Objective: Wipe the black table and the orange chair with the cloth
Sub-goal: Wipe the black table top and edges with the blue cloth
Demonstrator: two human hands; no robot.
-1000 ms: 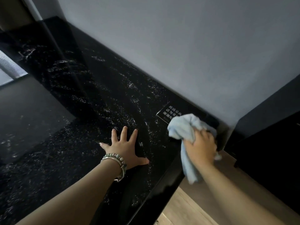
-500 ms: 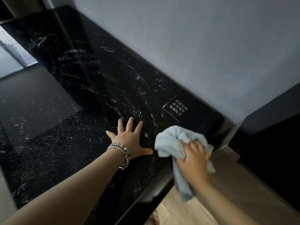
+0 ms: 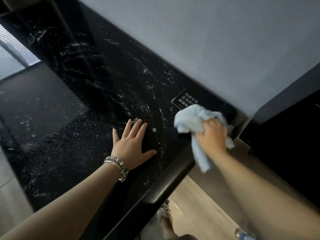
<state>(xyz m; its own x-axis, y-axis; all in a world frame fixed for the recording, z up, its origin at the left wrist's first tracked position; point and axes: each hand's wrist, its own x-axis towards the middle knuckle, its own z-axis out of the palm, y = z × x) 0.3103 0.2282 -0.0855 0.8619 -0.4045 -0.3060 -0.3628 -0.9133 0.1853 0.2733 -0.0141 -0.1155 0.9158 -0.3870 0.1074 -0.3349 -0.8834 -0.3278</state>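
The right hand (image 3: pixel 212 135) is clenched round a crumpled pale blue cloth (image 3: pixel 192 118), pressing it on the glossy black speckled table (image 3: pixel 86 101) just beside a small black printed sign (image 3: pixel 185 100). Half a second ago it was nearer the left hand (image 3: pixel 131 144), which lies flat, fingers spread. Wiping goes on; no orange chair shows.

Both forearms (image 3: pixel 72 201) on my feed are bare up to the frame edge. The left hand (image 3: pixel 131 146) wears at its wrist a bracelet (image 3: pixel 116 163) of pale green and blue beads, stacked with a thin silver chain (image 3: pixel 122 177). Lower edge: a pale woven shoe (image 3: pixel 164 211).
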